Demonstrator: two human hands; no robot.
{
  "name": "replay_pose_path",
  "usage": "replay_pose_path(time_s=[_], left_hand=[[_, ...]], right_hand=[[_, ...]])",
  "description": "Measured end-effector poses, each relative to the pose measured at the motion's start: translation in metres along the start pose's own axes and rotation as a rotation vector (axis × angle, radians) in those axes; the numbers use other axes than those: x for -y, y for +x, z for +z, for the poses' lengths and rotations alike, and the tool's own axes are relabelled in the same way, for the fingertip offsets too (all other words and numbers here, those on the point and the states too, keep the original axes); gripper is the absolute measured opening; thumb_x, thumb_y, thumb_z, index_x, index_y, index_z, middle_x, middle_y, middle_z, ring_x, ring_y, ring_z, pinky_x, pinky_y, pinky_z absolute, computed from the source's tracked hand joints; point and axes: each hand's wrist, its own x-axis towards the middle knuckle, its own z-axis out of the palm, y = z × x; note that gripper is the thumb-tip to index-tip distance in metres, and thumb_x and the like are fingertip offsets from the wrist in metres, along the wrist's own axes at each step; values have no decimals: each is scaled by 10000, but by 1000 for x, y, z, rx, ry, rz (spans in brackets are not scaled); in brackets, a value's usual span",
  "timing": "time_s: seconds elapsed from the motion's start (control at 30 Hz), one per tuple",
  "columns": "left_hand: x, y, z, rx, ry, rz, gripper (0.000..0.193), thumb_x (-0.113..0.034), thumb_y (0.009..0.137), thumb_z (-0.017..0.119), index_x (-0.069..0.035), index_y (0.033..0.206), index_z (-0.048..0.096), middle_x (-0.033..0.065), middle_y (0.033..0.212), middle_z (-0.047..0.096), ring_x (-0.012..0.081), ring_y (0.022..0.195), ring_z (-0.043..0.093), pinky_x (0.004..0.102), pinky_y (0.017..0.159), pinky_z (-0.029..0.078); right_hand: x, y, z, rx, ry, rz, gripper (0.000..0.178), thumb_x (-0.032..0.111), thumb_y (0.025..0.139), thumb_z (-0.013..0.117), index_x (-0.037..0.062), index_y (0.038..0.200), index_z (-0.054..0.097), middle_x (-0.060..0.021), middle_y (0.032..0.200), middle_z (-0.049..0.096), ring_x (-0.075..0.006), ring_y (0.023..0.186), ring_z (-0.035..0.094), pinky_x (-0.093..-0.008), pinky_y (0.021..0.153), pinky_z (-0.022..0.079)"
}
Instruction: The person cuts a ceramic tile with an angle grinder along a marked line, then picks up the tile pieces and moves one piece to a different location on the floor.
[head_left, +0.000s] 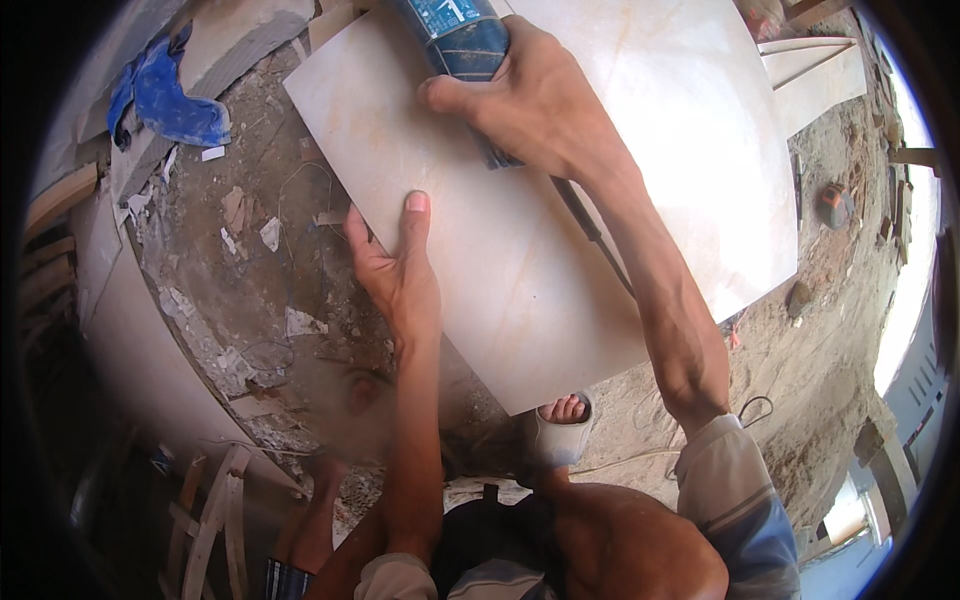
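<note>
A large cream tile slab (520, 290) with a glossy face lies tilted across the middle. My left hand (400, 265) grips its left edge, thumb flat on top and fingers going underneath. Over the upper part of the slab, my right hand (540, 100) is wrapped round the body of a blue corded power tool (468, 48). The tool's front end lies beyond the top edge of the picture, so its working head is hidden. A black cord (580, 212) runs from its rear, down beside my right forearm.
A crumpled blue cloth-like piece (180, 100) lies at the upper left. Broken white scraps (305, 322) litter the dirt floor. An orange and black tape measure (835, 205) sits at the right. Wooden slats (215, 520) stand lower left. My sandalled foot (563, 425) is below the slab.
</note>
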Motion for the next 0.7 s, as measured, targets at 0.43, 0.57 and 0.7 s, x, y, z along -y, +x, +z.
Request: replay_pose_path(time_s=[0.43,0.57,0.7], left_hand=[[-2,0,0,-16,-17,-3,725,-192,1081,820,70,1636,433,232,1446,693,254,1267,687,370,1089,558],[-2,0,2,-8,-26,-5,721,-181,1084,813,69,1641,429,233,1443,694,254,1267,689,370,1087,561],[-1,0,1,-12,-28,-7,721,-175,1085,811,69,1643,428,232,1441,696,251,1266,690,368,1085,562]], right_hand=[[33,-1,-25,145,45,101,774,423,900,802,-197,1324,618,-327,1063,773,-403,963,785,-457,883,643],[36,-2,-31,172,74,102,777,408,896,793,-213,1325,607,-352,1074,769,-416,978,784,-456,897,641],[36,-2,-28,164,45,123,781,414,898,799,-210,1327,607,-343,1069,772,-413,981,785,-457,891,642]])
